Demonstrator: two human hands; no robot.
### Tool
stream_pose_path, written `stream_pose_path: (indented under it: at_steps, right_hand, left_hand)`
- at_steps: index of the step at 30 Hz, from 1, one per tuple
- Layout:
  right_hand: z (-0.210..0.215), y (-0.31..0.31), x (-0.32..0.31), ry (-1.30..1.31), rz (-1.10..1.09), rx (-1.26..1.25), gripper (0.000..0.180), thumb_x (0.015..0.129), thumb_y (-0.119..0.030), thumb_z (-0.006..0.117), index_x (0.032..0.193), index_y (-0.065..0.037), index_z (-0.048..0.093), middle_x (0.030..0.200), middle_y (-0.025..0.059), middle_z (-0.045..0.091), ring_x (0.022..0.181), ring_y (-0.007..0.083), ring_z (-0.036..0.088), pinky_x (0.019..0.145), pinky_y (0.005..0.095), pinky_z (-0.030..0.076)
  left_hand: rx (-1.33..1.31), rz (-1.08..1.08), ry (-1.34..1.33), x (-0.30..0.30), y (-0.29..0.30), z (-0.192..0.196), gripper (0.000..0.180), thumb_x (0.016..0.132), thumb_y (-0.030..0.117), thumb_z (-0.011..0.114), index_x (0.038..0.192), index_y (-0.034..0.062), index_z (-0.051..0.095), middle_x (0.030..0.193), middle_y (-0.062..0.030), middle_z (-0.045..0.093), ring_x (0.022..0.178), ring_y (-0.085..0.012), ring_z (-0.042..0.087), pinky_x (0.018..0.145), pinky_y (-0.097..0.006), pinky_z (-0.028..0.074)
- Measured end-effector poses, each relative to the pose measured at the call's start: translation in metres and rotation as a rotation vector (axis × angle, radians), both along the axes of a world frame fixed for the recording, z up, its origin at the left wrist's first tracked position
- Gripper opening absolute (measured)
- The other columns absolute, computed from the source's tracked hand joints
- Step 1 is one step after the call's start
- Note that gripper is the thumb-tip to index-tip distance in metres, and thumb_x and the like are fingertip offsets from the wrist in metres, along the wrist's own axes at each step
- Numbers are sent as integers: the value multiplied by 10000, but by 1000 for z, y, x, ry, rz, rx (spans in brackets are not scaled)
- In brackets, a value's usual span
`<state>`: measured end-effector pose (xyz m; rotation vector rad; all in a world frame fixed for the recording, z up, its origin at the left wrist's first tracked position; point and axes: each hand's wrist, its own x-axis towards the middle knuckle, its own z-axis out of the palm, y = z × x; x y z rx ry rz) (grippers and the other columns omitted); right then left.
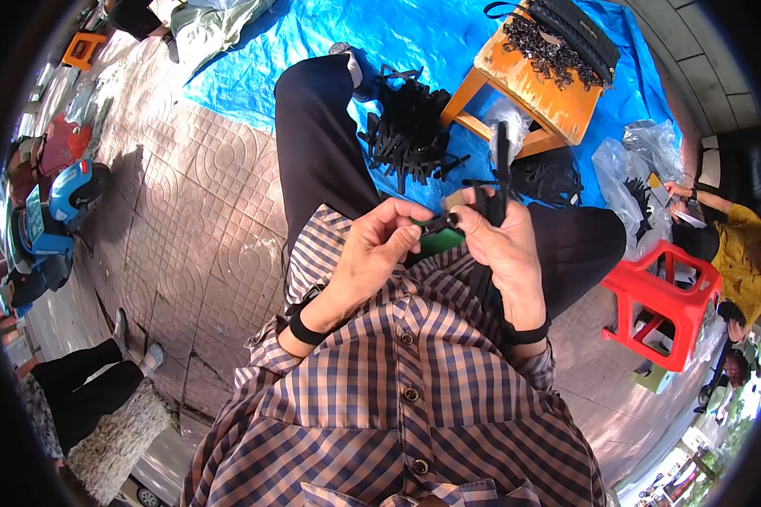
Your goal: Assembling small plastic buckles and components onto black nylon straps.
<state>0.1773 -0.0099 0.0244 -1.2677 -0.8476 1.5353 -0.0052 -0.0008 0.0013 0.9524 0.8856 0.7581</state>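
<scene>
In front of my lap, my left hand (370, 256) is closed, thumb and fingertips pinching the end of a small dark piece (435, 225), which looks like a buckle. My right hand (506, 247) is closed around black straps (492, 203), one of them sticking up past the fingers. Both hands meet at the small piece; how it joins the straps is too small to tell. Something green (438, 245) shows below the hands. Beyond them, a heap of black straps (410, 127) lies on a blue tarp (313, 34).
A worn wooden stool (528, 84) ahead right carries a pile of small dark pieces (550, 55) and a black pouch (577, 34). At right stand a red plastic stool (672, 300) and clear plastic bags (634, 160). A person in yellow (740, 262) sits beyond. A blue scooter (59, 203) is parked left.
</scene>
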Motion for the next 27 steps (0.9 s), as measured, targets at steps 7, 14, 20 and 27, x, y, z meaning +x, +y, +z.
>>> stream_pose_path:
  at_steps: [7,14,20,27]
  right_hand:
    - [-22,-4,-11,-123,3,95,94,826,-70,641,891,-30,585,741,-37,548,612,4,436,528,172,333]
    - [-19,-8,-6,176,-27,-176,139,862,-139,607,930,-21,581,664,-40,507,491,-7,392,419,158,291]
    - [1,-8,-6,7,11,-69,199,863,-214,605,929,-28,578,679,-23,511,491,-4,405,422,152,296]
    - [0,-10,-26,-39,14,11,179,849,-149,624,972,-27,582,697,-55,519,537,1,449,450,142,338]
  left_hand:
    - [81,6,31,4,0,8,277,898,53,502,1174,44,476,715,26,494,644,-26,461,564,-170,365]
    - [113,-13,66,1,0,9,200,905,70,494,1090,34,558,694,26,510,612,-18,427,548,-170,350]
    - [263,-30,152,3,-4,5,194,882,91,535,1069,48,566,684,-4,548,558,-67,483,522,-212,393]
    - [460,-25,341,5,-4,5,254,807,161,674,965,12,543,782,-60,635,672,-76,588,612,-212,449]
